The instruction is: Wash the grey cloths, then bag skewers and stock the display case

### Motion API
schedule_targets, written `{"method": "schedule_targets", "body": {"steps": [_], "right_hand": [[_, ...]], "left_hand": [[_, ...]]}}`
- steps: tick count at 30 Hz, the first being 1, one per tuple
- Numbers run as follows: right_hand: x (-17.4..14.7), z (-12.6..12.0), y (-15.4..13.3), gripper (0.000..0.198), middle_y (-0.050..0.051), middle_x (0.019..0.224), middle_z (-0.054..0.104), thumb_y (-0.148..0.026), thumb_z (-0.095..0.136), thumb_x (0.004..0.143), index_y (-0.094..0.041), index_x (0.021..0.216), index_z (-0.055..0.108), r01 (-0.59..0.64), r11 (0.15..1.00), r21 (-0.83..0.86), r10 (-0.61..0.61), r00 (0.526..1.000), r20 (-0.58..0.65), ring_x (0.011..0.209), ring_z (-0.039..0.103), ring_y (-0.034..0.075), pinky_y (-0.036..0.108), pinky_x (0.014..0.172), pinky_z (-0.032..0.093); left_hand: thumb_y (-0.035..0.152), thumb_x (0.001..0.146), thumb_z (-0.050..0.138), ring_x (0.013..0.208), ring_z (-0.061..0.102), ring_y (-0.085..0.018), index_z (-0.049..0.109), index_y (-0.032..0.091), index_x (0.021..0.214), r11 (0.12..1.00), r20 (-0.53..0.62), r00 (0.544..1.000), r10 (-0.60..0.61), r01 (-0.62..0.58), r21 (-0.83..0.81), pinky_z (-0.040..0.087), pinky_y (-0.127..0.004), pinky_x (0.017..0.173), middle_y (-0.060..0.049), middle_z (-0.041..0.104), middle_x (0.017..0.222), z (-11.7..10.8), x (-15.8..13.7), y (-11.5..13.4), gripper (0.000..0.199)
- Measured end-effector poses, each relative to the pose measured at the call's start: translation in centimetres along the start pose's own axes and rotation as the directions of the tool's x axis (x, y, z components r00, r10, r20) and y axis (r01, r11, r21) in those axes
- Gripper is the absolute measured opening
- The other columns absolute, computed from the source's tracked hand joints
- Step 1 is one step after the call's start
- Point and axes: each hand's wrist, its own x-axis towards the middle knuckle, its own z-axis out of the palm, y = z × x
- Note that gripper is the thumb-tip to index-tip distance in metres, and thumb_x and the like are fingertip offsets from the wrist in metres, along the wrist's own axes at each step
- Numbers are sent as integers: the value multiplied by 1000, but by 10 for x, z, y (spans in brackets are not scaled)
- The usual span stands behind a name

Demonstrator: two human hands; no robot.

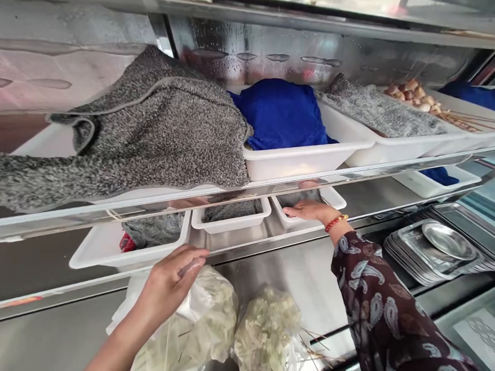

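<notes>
My right hand (307, 209) reaches into a small white tray (337, 198) on the lower shelf. Its outstretched fingers lie over the dark grey cloth (295, 197) in that tray, near the front rim. No firm grip shows. My left hand (172, 285) hovers above a clear plastic bag (204, 324) of pale green pieces, with loosely bent fingers and nothing visible in them. Closest to it on the shelf is a white tray (99, 248) with a grey cloth (155, 230) and a bit of red. Between the hands stands another white tray (232, 223) with grey cloth.
Above, a glass-edged shelf carries a big grey towel (170, 129), a blue cloth (284, 114) in a white tub, and skewered food (414, 98). A second bag (269, 334) with loose sticks lies below. Stacked metal trays (420, 254) stand at right.
</notes>
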Motion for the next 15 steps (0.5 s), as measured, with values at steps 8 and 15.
{"method": "schedule_targets", "body": {"steps": [8, 15], "right_hand": [[1, 9, 5, 75, 17, 106, 73, -71, 28, 93, -17, 83, 77, -243, 969, 32, 228, 941, 249, 106, 65, 35, 47, 100, 45], [-5, -8, 33, 71, 9, 119, 70, -60, 17, 99, -19, 106, 74, -218, 931, 293, 216, 976, 41, 116, 60, 28, 38, 105, 43]], "left_hand": [[52, 83, 60, 88, 71, -18, 74, 26, 98, 976, -44, 975, -218, 218, -7, 54, -20, 72, -1, 76, 98, -12, -50, -14, 33], [60, 77, 61, 80, 72, -19, 76, 26, 89, 941, -92, 936, -339, 336, -45, 56, -20, 69, -2, 77, 91, -17, -62, -16, 39]]}}
